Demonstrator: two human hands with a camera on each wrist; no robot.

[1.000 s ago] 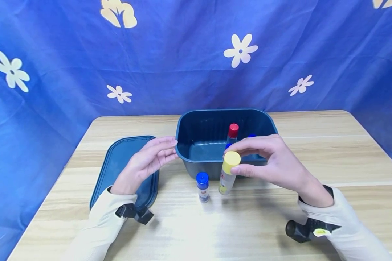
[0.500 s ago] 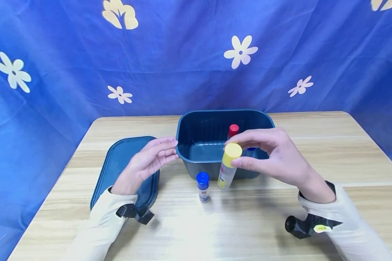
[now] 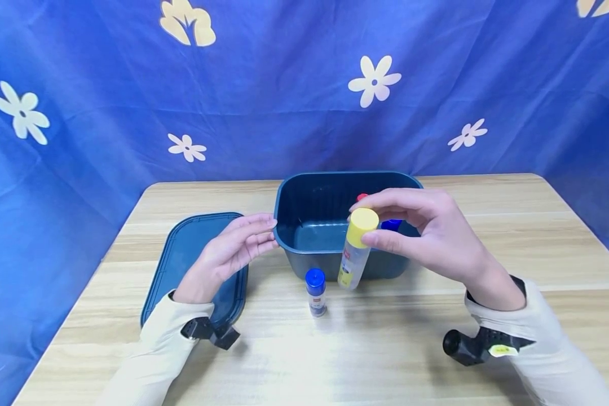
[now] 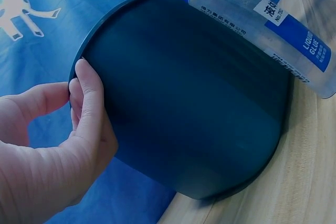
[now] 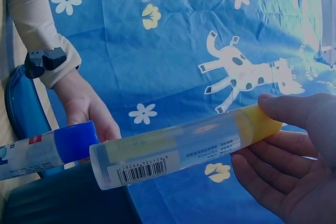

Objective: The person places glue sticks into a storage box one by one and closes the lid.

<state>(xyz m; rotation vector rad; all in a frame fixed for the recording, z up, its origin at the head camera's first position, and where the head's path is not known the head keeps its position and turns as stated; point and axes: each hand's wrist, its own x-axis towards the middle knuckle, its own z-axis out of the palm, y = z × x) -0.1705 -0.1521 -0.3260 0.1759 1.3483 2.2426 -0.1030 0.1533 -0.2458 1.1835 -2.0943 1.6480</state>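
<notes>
My right hand pinches a clear liquid glue bottle by its yellow cap. The bottle is raised off the table, slightly tilted, before the front wall of a dark teal plastic bin. At the bin's left rim my left hand grips the edge between thumb and fingers. A smaller blue-capped glue bottle stands upright on the table in front of the bin; its label reads "LIQUID GLUE" in the left wrist view. Inside the bin, a red cap and a blue cap show, partly hidden by my right hand.
The bin's teal lid lies on the wooden table at the left, partly under my left forearm. Behind the table hangs a blue curtain with flowers. A black camera is strapped to my right wrist.
My right hand has lifted the yellow-capped glue bottle upward, tilting it slightly more. It now covers more of the red cap in the bin. My left hand has stayed at the rim.
</notes>
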